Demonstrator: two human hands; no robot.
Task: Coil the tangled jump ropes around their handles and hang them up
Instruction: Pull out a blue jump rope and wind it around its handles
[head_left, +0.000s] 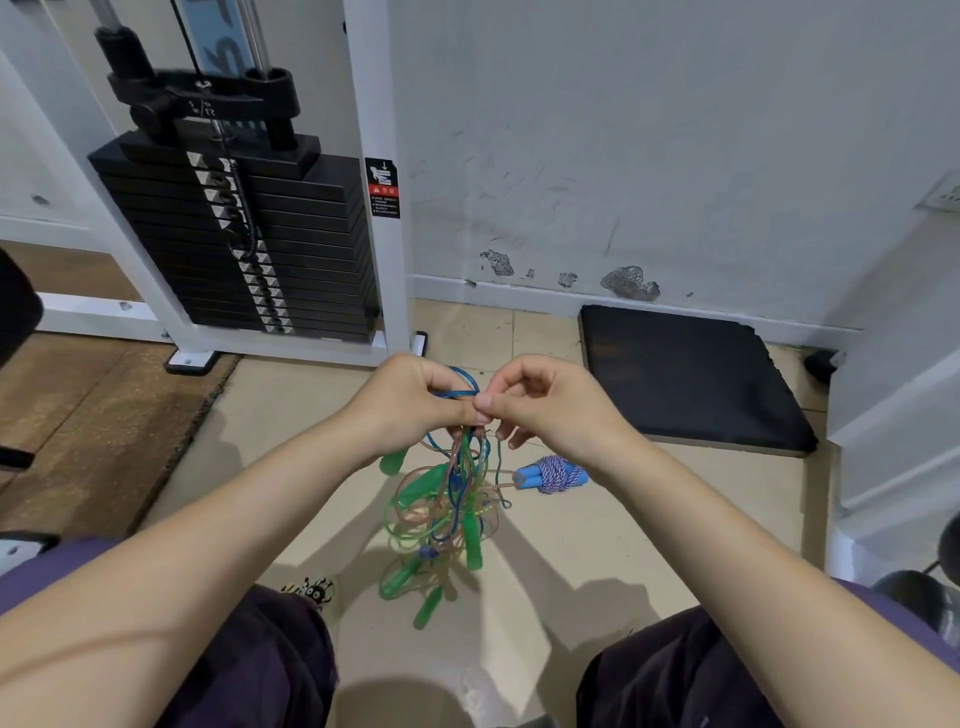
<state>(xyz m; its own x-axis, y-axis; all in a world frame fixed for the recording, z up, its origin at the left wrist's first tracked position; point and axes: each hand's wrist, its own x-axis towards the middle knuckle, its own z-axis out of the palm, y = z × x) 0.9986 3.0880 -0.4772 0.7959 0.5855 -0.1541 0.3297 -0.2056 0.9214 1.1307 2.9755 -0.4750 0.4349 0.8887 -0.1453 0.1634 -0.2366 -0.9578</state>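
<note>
At far left, a strip of wooden flooring (78, 415) borders the tiled floor (597, 545). Behind it stands a white-framed weight machine (376, 104) with a black weight stack (234, 244); a warning label (382, 187) is fixed to the frame's right upright.

At centre, the person's two hands are raised side by side above the tiled floor, touching at the thumbs. The left hand (410, 402) has its fingers curled around a blue rope loop (465, 382) that arches over its fingertips. A tangled bundle of jump ropes (447, 514) hangs below both hands. The bundle consists of green, blue and clear-pinkish cords with several green handles (472, 540) mixed in; its lower end reaches the floor between the person's knees. One green handle sits just below the left wrist.

The right hand (545, 410) pinches the strands at the top of the bundle between thumb and forefinger, with the remaining fingers curled.

Right of the bundle, just beneath the right wrist, a coiled rope with blue handles (553, 474) lies on the floor, its purple-and-white cord wrapped around the handles.

Further right, a black mat (691, 379) lies on the floor against the scuffed white wall (649, 156).
</note>
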